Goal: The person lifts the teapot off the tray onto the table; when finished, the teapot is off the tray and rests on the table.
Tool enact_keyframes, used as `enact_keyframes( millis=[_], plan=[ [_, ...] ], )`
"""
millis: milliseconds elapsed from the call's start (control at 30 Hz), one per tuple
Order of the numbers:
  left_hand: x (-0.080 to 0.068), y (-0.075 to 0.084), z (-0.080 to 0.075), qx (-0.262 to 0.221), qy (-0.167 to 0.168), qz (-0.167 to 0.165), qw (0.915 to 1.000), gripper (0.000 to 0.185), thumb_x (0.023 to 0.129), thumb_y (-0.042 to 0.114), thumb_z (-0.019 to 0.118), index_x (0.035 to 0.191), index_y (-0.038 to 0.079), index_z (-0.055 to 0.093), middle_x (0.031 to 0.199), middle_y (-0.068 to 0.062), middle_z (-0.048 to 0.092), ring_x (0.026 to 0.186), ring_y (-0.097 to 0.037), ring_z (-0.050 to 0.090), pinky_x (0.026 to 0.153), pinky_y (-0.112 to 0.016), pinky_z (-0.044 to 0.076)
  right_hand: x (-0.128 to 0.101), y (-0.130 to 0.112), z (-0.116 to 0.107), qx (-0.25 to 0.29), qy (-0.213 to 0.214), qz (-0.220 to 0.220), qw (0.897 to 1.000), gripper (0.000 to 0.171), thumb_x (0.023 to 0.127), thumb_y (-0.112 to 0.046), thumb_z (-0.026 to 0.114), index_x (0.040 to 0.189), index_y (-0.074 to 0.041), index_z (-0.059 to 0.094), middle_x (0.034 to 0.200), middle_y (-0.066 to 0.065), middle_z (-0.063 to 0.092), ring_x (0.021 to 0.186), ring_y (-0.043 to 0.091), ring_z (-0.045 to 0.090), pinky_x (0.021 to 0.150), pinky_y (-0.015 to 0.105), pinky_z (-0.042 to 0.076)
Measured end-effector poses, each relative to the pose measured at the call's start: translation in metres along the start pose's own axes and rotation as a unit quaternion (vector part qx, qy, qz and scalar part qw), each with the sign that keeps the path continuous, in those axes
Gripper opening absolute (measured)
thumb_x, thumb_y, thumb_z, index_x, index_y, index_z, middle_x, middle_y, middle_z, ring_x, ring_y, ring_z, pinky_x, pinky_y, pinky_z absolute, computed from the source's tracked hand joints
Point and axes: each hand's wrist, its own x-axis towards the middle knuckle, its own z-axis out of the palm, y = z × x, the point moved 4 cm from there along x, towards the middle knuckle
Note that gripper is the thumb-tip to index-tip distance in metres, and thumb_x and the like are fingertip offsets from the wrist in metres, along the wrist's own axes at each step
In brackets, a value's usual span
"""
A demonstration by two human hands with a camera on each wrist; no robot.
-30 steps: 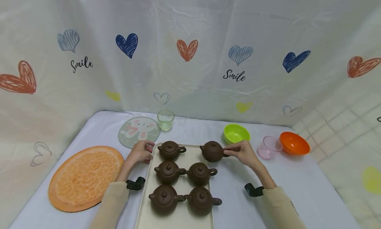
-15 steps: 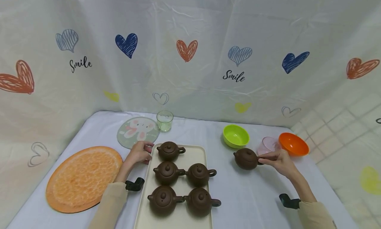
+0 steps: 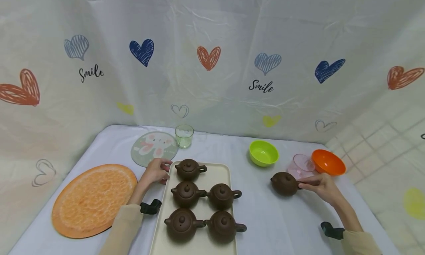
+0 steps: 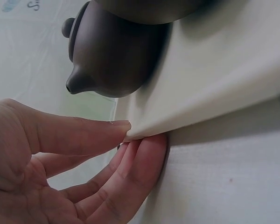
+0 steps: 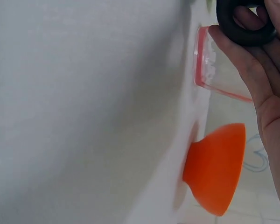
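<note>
The right hand [image 3: 321, 189] pinches the ring handle of a brown teapot [image 3: 284, 183]. The pot sits on the white cloth, its body and spout pointing left, away from the hand. A pink cup [image 3: 300, 166] stands just behind it. The left hand [image 3: 155, 171] pinches the tray [image 3: 216, 170] corner, far off to the left.

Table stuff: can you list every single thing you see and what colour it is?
teapot on the cloth: 1, brown, right of the tray, held by its handle
teapots on the tray: 5, brown
tray: 1, cream, middle
green bowl: 1, back right
orange bowl: 1, far right
pink cup: 1, beside the orange bowl
clear glass: 1, greenish, back
rabbit mat: 1, round, pale green
orange mat: 1, round, left
left hand: pinches the tray's far left corner
right hand: holds the teapot's handle
</note>
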Motion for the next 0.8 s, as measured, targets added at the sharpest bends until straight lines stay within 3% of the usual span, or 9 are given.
enact_keyframes(
  millis=[333, 533, 800],
  plan=[
    [0.002, 0.0, 0.001, 0.004, 0.011, -0.005, 0.9999, 0.057, 0.061, -0.018, 0.057, 0.118, -0.01, 0.061, 0.086, -0.018, 0.061, 0.066, -0.022, 0.06, 0.049, -0.035, 0.057, -0.001, 0.009, 0.0, -0.029, -0.004, 0.035, 0.999, 0.02, 0.083, 0.002, 0.068, 0.1, 0.013, 0.068, 0.087, -0.004, 0.074, 0.077, 0.0, 0.065, 0.069, 0.012, 0.053],
    [0.002, -0.001, 0.0, -0.009, 0.02, -0.006, 0.9997, 0.055, 0.063, -0.018, 0.057, 0.117, -0.01, 0.061, 0.084, -0.016, 0.059, 0.063, -0.023, 0.058, 0.048, -0.034, 0.057, 0.002, 0.004, -0.001, -0.07, -0.012, 0.039, 0.997, 0.023, 0.082, -0.002, 0.071, 0.101, 0.011, 0.07, 0.087, 0.008, 0.074, 0.076, -0.001, 0.065, 0.069, 0.012, 0.053],
    [0.002, 0.0, 0.0, 0.003, 0.032, -0.012, 0.9994, 0.053, 0.063, -0.018, 0.057, 0.115, -0.009, 0.063, 0.085, -0.018, 0.06, 0.064, -0.024, 0.06, 0.047, -0.034, 0.056, 0.017, -0.033, -0.004, -0.123, 0.026, 0.051, 0.991, 0.024, 0.084, -0.013, 0.072, 0.101, 0.004, 0.073, 0.086, 0.01, 0.074, 0.076, -0.001, 0.066, 0.068, 0.013, 0.053]
  ],
)
